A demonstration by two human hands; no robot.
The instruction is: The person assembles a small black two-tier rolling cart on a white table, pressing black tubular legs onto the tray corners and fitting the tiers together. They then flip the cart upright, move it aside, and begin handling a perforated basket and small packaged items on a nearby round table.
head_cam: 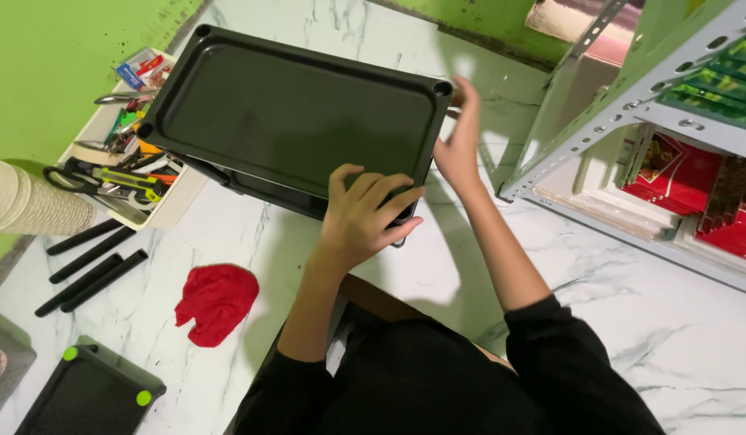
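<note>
A large black plastic tray (292,109) with raised rim and round corner sockets lies tilted above the white marble floor (679,338). My left hand (365,213) is clamped over its near corner, fingers curled onto the top face. On the tray's right edge, close to the far right corner socket, rests my right hand (460,141), pressing against the side. A second dark layer shows under the tray's near edge.
A white box of hand tools (131,161) stands at left. Several black tubes (91,270) lie on the floor beside a red cloth (216,300). A smaller black tray with green caps (91,391) is at bottom left. A grey metal shelf (631,105) with red packages stands at right.
</note>
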